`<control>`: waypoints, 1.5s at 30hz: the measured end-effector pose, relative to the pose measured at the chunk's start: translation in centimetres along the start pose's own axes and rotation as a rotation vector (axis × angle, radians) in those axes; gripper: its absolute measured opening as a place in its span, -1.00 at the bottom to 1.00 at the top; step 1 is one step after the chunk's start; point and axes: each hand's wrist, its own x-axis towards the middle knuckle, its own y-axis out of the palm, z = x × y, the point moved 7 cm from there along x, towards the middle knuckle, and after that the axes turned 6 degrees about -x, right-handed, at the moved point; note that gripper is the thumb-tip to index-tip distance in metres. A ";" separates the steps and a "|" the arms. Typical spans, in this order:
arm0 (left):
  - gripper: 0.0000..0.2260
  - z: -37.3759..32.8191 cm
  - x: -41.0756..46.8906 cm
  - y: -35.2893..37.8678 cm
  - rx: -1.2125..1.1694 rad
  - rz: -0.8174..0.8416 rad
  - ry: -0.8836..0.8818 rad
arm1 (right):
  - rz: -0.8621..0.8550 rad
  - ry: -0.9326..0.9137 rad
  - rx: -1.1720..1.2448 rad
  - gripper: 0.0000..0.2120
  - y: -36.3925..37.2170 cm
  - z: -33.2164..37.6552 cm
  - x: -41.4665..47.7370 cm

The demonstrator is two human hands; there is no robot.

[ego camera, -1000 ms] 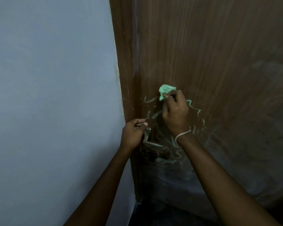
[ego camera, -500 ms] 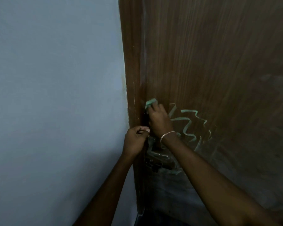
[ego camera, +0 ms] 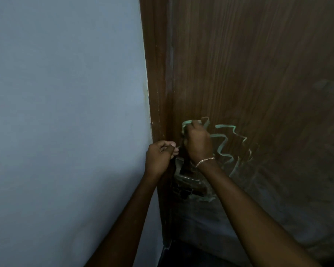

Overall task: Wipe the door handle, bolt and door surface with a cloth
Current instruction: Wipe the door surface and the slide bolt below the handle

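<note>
The brown wooden door fills the right half of the head view. My right hand, a thin bracelet on its wrist, presses a crumpled green cloth against the door near its left edge, just above the metal handle. Only the top of the cloth shows above my fingers. My left hand pinches a small part at the door's edge with thumb and forefinger, apparently the bolt; the part is mostly hidden. Pale green zigzag streaks lie on the door to the right of my right hand.
A plain blue-grey wall takes up the left half. The brown door frame runs vertically between wall and door. Dark lock hardware sits under the handle. Smeared dull patches mark the lower door.
My right hand has carried the cloth left and slightly down, from the door panel to its left edge above the handle. My left hand keeps its pinch at the edge.
</note>
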 end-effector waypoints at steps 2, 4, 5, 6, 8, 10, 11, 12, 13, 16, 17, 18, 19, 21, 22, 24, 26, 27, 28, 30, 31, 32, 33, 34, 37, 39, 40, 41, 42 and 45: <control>-0.86 -0.4 0.0 0.1 -0.023 0.013 0.007 | -0.161 0.032 0.049 -0.84 -2.2 -1.9 0.6; -0.87 -0.8 0.0 0.3 -0.038 0.022 0.021 | -0.250 0.028 0.071 -0.87 -3.3 -1.8 2.1; -0.86 -1.1 0.0 0.4 -0.038 0.028 0.027 | -0.237 0.009 0.050 -0.86 -3.1 -0.8 2.6; -0.85 -1.2 0.0 0.6 -0.034 0.033 0.031 | -0.201 -0.015 0.013 -0.85 -2.5 0.3 2.5; -0.84 -1.4 0.0 0.8 -0.021 0.035 0.035 | -0.076 -0.052 -0.030 -0.86 -0.3 1.7 1.0; -0.83 -1.3 -0.1 0.9 -0.015 0.040 0.024 | -0.004 -0.018 -0.023 -0.87 0.5 0.3 -1.0; -0.83 -1.2 -0.1 0.9 -0.019 0.040 0.015 | -0.028 0.026 0.002 -0.87 -0.2 -1.1 -1.7; -0.83 -1.1 -0.1 0.8 -0.025 0.040 0.008 | -0.094 0.079 0.026 -0.87 -1.2 -2.6 -1.8; -0.82 -1.1 -0.2 0.8 -0.031 0.039 0.005 | -0.176 0.129 0.050 -0.89 -2.5 -3.7 -1.5; -0.81 -1.3 -0.3 1.2 -0.035 0.043 0.010 | -0.324 0.130 0.095 -0.89 -4.5 -3.6 0.6; -0.81 -1.4 -0.3 1.3 -0.038 0.046 0.010 | -0.309 0.099 0.099 -0.88 -4.3 -2.6 1.2; -0.81 -1.5 -0.3 1.5 -0.042 0.052 0.011 | -0.277 0.067 0.091 -0.88 -3.7 -1.6 1.2; -0.81 -1.6 -0.3 1.7 -0.042 0.059 0.013 | -0.236 0.041 0.080 -0.89 -3.0 -1.0 0.8; -0.81 -1.7 -0.3 1.9 -0.033 0.063 0.011 | -0.173 0.043 0.087 -0.90 -2.0 -1.4 -0.6; -0.81 -1.6 -0.3 1.8 -0.030 0.059 0.009 | -0.174 0.072 0.108 -0.89 -2.1 -2.4 -1.3; -0.81 -1.5 -0.3 1.7 -0.027 0.061 0.007 | -0.268 0.153 0.132 -0.89 -3.4 -4.4 -1.6; -0.82 -1.5 -0.3 1.8 -0.022 0.067 0.008 | -0.369 0.200 0.141 -0.90 -4.8 -5.4 -0.6; -0.82 -1.6 -0.2 1.9 -0.022 0.072 0.010 | -0.376 0.199 0.149 -0.90 -5.0 -5.2 0.1; -0.83 -1.7 -0.1 2.1 -0.025 0.079 0.013 | -0.350 0.179 0.146 -0.89 -4.9 -4.5 0.5; -0.85 -2.0 0.0 2.5 -0.033 0.095 0.022 | -0.229 0.139 0.103 -0.85 -3.5 -3.2 0.0; -0.85 -2.1 0.1 2.7 -0.033 0.103 0.026 | -0.173 0.142 0.084 -0.84 -2.8 -3.2 -0.8; -0.85 -2.1 0.1 2.8 -0.034 0.109 0.026 | -0.146 0.170 0.077 -0.84 -2.5 -3.9 -1.6; -0.86 -2.1 0.1 2.9 -0.038 0.111 0.025 | -0.155 0.219 0.093 -0.85 -2.8 -4.9 -2.3; -0.86 -2.0 0.2 2.8 -0.046 0.110 0.025 | -0.204 0.267 0.121 -0.86 -3.6 -6.1 -2.7; -0.85 -1.7 0.3 3.1 -0.061 0.113 0.014 | -0.402 0.291 0.158 -0.87 -6.5 -7.6 -1.5; -0.84 -1.5 0.4 3.6 -0.059 0.119 -0.002 | -0.369 0.237 0.116 -0.86 -6.6 -6.2 -0.2; -0.84 -1.3 0.4 3.9 -0.057 0.120 -0.013 | -0.305 0.198 0.085 -0.83 -5.8 -5.2 -0.1; -0.84 -1.2 0.5 4.2 -0.055 0.124 -0.022 | -0.225 0.162 0.063 -0.80 -4.7 -4.5 -0.5; -0.84 -1.1 0.4 4.5 -0.051 0.132 -0.029 | -0.147 0.139 0.050 -0.77 -3.7 -4.4 -1.3; -0.83 -0.7 0.5 4.7 -0.048 0.151 -0.032 | -0.128 0.201 0.081 -0.79 -4.0 -6.8 -3.5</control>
